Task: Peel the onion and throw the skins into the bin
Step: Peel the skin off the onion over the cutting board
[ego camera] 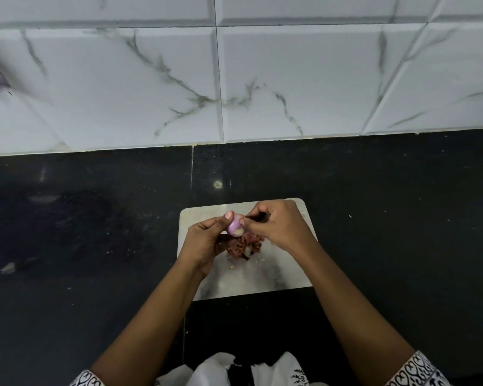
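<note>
sleeve (pixel 418 369) low R | L hand (pixel 204 243) fingers curled round onion (pixel 234 225) | R hand (pixel 279 227) fingers pinch onion | skins (pixel 243 245) on board (pixel 262 274)

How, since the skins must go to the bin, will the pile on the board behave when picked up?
The skins look thin and crumpled, so probably light and floppy. They lie as loose scraps on the board, so a grab would likely shed bits.

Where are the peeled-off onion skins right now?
In the head view, the skins lie heaped on the pale board at centre frame, directly under the onion held between the left hand and right hand.
</note>
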A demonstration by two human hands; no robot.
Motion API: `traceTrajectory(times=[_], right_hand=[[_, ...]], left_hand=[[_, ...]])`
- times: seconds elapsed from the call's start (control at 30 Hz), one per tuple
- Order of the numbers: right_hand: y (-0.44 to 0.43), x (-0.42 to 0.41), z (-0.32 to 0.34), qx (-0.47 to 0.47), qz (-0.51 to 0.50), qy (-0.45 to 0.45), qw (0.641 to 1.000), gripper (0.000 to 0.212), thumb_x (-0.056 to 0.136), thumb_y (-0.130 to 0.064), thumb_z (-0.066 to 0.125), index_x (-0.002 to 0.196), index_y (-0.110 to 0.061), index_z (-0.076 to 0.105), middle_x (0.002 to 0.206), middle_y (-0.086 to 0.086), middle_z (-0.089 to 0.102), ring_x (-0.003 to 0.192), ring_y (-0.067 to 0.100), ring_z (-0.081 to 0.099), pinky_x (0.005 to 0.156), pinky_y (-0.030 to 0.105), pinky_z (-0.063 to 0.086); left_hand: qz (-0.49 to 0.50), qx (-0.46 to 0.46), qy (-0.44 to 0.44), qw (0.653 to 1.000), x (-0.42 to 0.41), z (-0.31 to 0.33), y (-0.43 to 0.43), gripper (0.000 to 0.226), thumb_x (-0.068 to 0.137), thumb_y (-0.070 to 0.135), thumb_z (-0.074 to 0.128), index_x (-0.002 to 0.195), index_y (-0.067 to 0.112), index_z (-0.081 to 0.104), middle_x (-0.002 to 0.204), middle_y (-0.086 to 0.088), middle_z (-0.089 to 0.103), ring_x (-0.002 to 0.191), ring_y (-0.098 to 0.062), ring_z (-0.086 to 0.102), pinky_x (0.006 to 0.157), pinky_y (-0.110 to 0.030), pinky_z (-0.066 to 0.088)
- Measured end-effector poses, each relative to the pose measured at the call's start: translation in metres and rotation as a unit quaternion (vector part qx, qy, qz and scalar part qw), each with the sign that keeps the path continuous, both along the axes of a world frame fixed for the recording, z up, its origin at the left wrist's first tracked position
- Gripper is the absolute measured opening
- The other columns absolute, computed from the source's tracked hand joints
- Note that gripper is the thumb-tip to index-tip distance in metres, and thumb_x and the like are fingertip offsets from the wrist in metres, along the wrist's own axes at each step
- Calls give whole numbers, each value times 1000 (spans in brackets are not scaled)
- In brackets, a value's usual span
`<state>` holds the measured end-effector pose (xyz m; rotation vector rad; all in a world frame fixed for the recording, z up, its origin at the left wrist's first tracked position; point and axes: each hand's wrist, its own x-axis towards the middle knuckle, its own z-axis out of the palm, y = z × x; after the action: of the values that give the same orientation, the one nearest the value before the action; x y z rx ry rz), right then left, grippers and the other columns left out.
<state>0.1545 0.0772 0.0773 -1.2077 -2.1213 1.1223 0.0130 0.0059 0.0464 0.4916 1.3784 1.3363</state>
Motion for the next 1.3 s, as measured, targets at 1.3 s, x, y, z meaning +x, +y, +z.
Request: traceTrajectory(times=[1.3], right_hand=[[-2,11,-2,-48,-22,88,995,20,77,-28,73,97,-27,71,92,-12,70,81,6,68,72,27,58]], left_hand=[[16,48,-12,999,10,0,0,24,86,23,58,101,9,71,92,-9,75,86,-18,71,71,-25,56]])
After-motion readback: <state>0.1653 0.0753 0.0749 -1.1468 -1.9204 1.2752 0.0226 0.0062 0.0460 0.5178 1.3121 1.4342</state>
